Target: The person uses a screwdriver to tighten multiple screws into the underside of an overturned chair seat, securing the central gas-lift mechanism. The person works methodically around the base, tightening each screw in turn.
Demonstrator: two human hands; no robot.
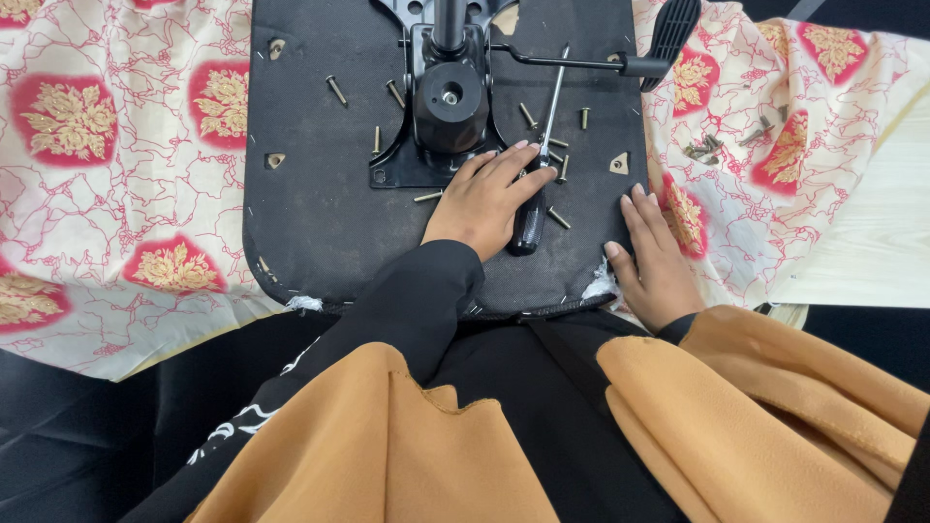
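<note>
An upturned black chair seat (320,213) lies on a patterned cloth, with a black metal mechanism plate (450,102) at its centre. A screwdriver (528,228) with a black handle lies on the seat, its shaft pointing away from me. My left hand (481,201) rests flat beside it, and the fingertips lie across the top of the handle without curling round it. My right hand (654,257) presses flat on the seat's near right edge, fingers straight. Several loose screws (336,89) are scattered over the seat around the plate.
A black lever with a paddle handle (668,34) sticks out to the right from the plate. More screws (712,145) lie in a small heap on the cream and red floral cloth (97,194). A pale wooden surface (872,232) shows at right.
</note>
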